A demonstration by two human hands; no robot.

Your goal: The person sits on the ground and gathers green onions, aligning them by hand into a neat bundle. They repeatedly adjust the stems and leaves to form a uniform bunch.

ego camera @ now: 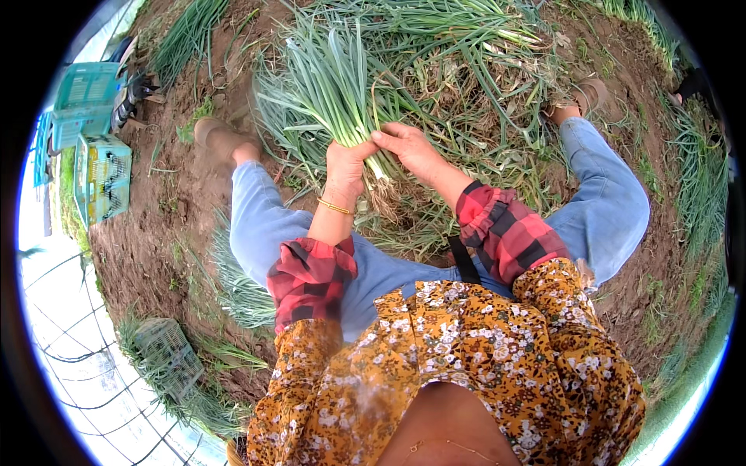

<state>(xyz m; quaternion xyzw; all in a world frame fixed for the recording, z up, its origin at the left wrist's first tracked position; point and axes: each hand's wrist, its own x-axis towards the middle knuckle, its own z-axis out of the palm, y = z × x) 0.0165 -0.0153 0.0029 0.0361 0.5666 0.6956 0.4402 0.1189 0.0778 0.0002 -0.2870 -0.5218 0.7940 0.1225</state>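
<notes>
My left hand (pixel 346 165) grips a bunch of green onions (pixel 335 87) around its pale lower stalks. The green leaves fan up and away from me, and the tangled roots (pixel 384 198) hang towards my lap. My right hand (pixel 411 150) is at the bunch's right side, its thumb and fingers closed near a thin stalk beside my left thumb; how firmly it holds is hard to tell. Beneath and beyond the bunch lies a heap of loose leaves and dry trimmings (pixel 466 110). More green onions (pixel 431 20) lie at the top of the heap.
Teal plastic crates (pixel 84 105) and a yellowish crate (pixel 104 175) stand at the left on brown soil (pixel 145 256). Another crate (pixel 170 355) sits lower left among green onions. A pile of green onions (pixel 242 279) lies by my left thigh, others (pixel 699 180) at the far right, near another person's dark sleeve.
</notes>
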